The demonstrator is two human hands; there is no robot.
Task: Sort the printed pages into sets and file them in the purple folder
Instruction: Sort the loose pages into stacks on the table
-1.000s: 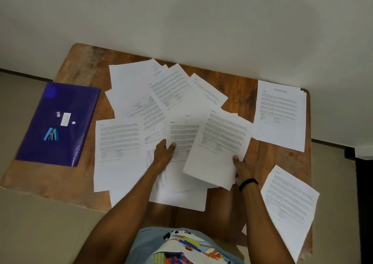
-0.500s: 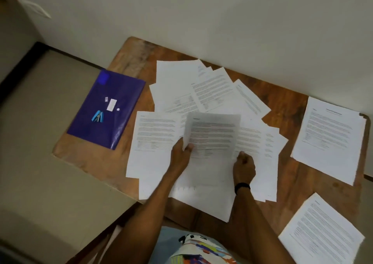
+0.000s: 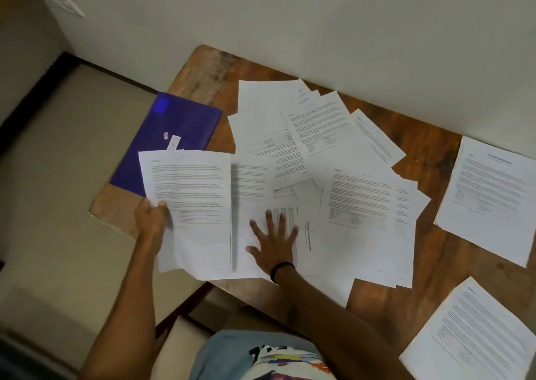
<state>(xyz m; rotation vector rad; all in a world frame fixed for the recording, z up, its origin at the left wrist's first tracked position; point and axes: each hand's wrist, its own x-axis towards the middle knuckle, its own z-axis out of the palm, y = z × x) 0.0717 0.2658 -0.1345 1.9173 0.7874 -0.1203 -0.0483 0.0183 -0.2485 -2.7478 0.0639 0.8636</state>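
Printed pages (image 3: 313, 135) lie fanned and overlapping across the middle of the wooden table (image 3: 203, 72). My left hand (image 3: 152, 223) grips the left edge of one printed page (image 3: 191, 205) and holds it lifted above the table's left front part, where it covers the near end of the purple folder (image 3: 174, 135). My right hand (image 3: 275, 241) lies flat with fingers spread on the pages below. Two separate sets lie apart: one stack (image 3: 490, 196) at the right and another (image 3: 475, 333) at the front right corner.
A wall runs behind the table. The floor (image 3: 58, 205) lies to the left, and a chair seat (image 3: 179, 339) shows below the table's front edge. Small white labels (image 3: 173, 142) sit on the folder.
My left hand has carried the lifted page to the left, over the folder. My right hand let go of it and now presses flat on the pages. The camera has turned left.
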